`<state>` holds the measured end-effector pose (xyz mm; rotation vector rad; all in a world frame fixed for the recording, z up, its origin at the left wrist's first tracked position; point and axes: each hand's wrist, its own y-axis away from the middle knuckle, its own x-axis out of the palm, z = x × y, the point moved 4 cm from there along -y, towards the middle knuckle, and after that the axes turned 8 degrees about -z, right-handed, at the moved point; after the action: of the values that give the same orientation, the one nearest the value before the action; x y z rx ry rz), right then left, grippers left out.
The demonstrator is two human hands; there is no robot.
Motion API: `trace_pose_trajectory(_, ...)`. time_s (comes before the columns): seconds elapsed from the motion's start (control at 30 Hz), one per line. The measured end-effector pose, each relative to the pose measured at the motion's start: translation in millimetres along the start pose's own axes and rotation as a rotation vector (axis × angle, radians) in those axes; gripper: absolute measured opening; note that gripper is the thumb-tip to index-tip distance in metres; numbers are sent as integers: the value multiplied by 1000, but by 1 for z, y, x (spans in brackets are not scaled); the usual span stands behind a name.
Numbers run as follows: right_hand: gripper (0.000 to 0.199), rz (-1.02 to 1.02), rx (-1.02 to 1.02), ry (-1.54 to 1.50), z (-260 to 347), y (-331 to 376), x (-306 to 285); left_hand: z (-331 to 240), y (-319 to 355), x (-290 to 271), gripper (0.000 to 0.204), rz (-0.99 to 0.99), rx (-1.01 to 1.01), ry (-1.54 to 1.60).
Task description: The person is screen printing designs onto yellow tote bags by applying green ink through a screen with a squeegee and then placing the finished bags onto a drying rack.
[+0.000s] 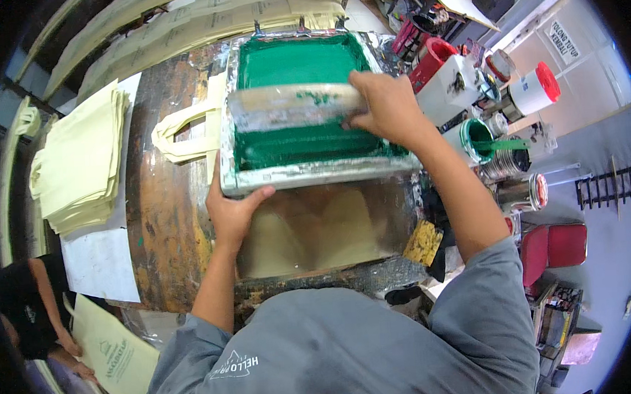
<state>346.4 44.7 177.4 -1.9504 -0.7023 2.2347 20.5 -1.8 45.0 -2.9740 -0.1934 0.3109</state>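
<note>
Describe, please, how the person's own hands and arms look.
The left hand and right hand are bare, without gloves. The forearms are bare too, with no watch or bracelet visible. The short, loose grey sleeves belong to a grey shirt with white print.

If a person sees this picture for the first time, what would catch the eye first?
Probably the bright green ink inside the screen frame, at upper middle. Across it, the right hand grips a squeegee. To the left lies a stack of pale yellow bags.
</note>
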Motion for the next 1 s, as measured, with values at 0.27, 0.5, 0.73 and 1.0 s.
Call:
trace_pose_trajectory(0.27,54,59,68,39,38,75,37,54,17,-2,131,-53,303,-546)
trace_pose_trajectory(0.5,46,-131,64,171,12,35,84,44,17,-5,132,-26,318,-511)
trace_pose_trajectory(0.73,49,-138,80,203,-73,-93,129,29,8,-3,133,-1,362,-566)
trace_pose_trajectory(1.0,51,-18,98,252,-115,-151,136,-31,-98,19,117,10,513,-565)
